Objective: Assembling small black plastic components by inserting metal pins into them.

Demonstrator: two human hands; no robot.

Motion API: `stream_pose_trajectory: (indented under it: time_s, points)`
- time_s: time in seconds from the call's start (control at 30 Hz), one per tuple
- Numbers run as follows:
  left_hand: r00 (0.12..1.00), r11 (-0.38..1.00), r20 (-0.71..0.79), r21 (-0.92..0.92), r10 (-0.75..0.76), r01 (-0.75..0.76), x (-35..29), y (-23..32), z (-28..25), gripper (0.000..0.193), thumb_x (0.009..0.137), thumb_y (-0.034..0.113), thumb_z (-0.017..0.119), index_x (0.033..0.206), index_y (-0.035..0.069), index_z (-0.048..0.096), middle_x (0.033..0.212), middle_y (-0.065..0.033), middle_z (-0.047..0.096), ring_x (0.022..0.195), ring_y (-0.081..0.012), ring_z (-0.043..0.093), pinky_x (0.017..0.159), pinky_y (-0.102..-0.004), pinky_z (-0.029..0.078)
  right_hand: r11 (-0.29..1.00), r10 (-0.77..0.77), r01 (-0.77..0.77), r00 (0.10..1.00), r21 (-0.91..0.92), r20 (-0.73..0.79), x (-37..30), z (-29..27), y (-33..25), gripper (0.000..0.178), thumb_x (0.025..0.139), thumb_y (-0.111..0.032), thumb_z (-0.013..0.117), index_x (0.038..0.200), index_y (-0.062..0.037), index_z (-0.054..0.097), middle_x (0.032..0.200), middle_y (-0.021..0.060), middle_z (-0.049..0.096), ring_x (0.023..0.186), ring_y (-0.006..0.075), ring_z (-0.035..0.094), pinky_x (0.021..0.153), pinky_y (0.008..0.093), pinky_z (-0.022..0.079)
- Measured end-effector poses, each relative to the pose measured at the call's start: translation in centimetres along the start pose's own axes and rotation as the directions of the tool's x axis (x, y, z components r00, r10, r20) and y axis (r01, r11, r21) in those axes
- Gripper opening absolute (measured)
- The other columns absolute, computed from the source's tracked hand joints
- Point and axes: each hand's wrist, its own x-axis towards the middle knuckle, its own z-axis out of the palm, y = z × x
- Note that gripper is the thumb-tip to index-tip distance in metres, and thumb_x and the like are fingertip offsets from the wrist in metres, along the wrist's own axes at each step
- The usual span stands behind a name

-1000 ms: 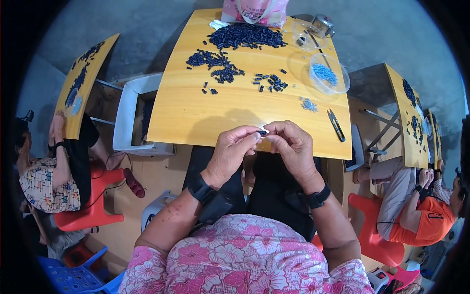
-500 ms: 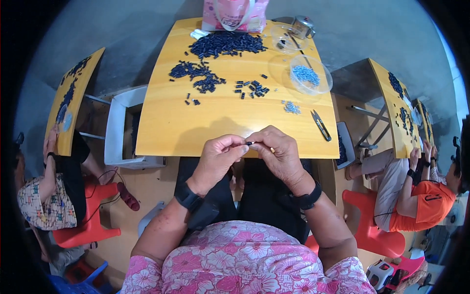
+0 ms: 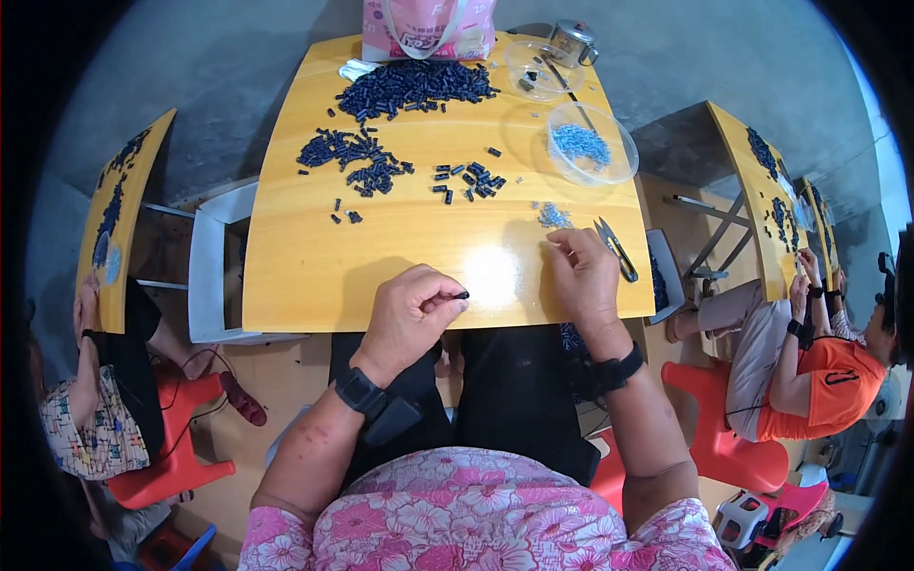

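Note:
Near the front edge of the table, my left hand (image 3: 411, 309) pinches a small black plastic sleeve (image 3: 463, 295) between thumb and forefinger. My right hand (image 3: 583, 276) is farther over to the right, its fingers bent and drawn together beside a little pile of tiny blue-silver metal pieces (image 3: 553, 216). Whatever those fingertips hold, if anything, is too small to make out. A loose group of black sleeves (image 3: 468, 181) lies beyond my hands, with a larger cluster (image 3: 357, 160) to its left and a big heap (image 3: 419, 88) at the back.
Thread snips (image 3: 617, 249) lie right of my right hand. A clear bowl (image 3: 619, 171) holds more blue-silver pieces; another clear bowl (image 3: 533, 90) and a metal mug (image 3: 574, 43) stand behind it. A pink bag (image 3: 428, 33) is at the back. People work at tables on both sides.
My hands have parted. The right hand has moved right and away from me to the little metal pile, while the left keeps the black sleeve. The view has shifted slightly.

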Motion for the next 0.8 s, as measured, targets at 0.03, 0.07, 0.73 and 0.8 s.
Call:
stream_pose_trajectory:
  time_s: [0.03, 0.07, 0.73, 0.8]
  points:
    - [1.0, 1.0, 0.002, -0.003, -0.002, 0.002, 0.0, -0.1, 0.0, 0.007, 0.078, -0.001, 0.072, 0.085, 0.0, 0.069, 0.078, -0.0045, 0.064, 0.066, -0.0093, 0.058, 0.062, -0.0223, 0.047, 1.0, 0.002, -0.002, 1.0, -0.002, 0.002, 0.5, -0.1, 0.2, 0.011, 0.079, -0.011, 0.068, 0.089, -0.0066, 0.07, 0.087, 0.0151, 0.066, 0.08, 0.0362, 0.065, 0.07, 0.0418, 0.052]
    - [1.0, 1.0, -0.006, -0.015, -0.003, 0.003, 0.0, -0.1, -0.1, 0.008, 0.078, -0.001, 0.072, 0.085, 0.0, 0.07, 0.078, -0.0043, 0.064, 0.066, -0.0089, 0.058, 0.062, -0.0221, 0.046, 1.0, -0.006, 0.006, 1.0, -0.026, 0.007, 0.9, -0.4, 0.2, 0.01, 0.08, -0.011, 0.068, 0.088, -0.0065, 0.07, 0.086, 0.0153, 0.066, 0.079, 0.0363, 0.065, 0.071, 0.0421, 0.052]
    - [0.999, 0.999, -0.023, -0.023, 0.039, -0.039, 0.0, -0.3, -0.3, 0.008, 0.078, -0.001, 0.072, 0.085, 0.0, 0.069, 0.078, -0.0046, 0.064, 0.065, -0.0092, 0.058, 0.06, -0.0226, 0.046, 0.998, -0.028, 0.032, 0.996, -0.052, 0.082, 2.3, -0.3, 0.7, 0.007, 0.079, -0.008, 0.065, 0.083, -0.0067, 0.071, 0.082, 0.0148, 0.066, 0.079, 0.0359, 0.065, 0.07, 0.0418, 0.051]
    - [0.999, 0.999, -0.027, -0.021, 0.025, -0.025, 0.0, -0.2, -0.3, 0.008, 0.078, -0.001, 0.072, 0.085, 0.0, 0.069, 0.078, -0.0047, 0.064, 0.065, -0.0092, 0.058, 0.059, -0.0228, 0.046, 0.998, -0.033, 0.038, 0.996, -0.049, 0.082, 2.2, -0.3, 0.5, 0.007, 0.079, -0.008, 0.065, 0.083, -0.0068, 0.071, 0.082, 0.0146, 0.066, 0.079, 0.0357, 0.065, 0.069, 0.0416, 0.051]
